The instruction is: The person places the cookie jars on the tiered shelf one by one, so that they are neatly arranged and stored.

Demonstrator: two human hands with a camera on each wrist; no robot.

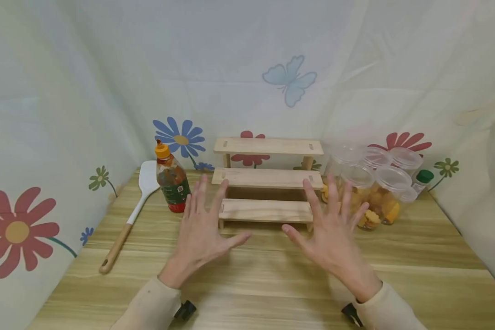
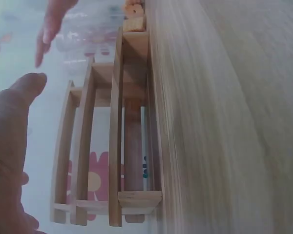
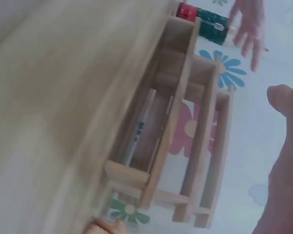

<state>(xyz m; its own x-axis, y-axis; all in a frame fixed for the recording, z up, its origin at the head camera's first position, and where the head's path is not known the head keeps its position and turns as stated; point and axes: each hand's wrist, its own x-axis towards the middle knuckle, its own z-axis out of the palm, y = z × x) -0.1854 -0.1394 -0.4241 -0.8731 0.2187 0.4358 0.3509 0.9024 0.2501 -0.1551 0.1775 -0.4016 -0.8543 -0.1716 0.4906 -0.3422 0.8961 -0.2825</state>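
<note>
A three-tier wooden step shelf [image 1: 266,178] stands in the middle of the table, its bare tiers rising toward the back. My left hand [image 1: 201,233] is held out before its left end, fingers spread and thumb pointing inward. Mirroring it at the right end, my right hand [image 1: 334,234] also has spread fingers. Neither holds anything. In the left wrist view, the shelf [image 2: 116,126] shows its open underside, with the left thumb [image 2: 14,109] to one side. A sauce bottle [image 1: 175,191] with an orange cap stands just beyond the left fingers.
At the right are several clear lidded jars [image 1: 392,178] with orange and yellow pieces inside, and a green-capped bottle [image 1: 425,176] behind them. A white spatula [image 1: 136,206] with a wooden handle lies at the left. A flower-printed curtain [image 1: 239,68] encloses the wooden table [image 1: 264,284].
</note>
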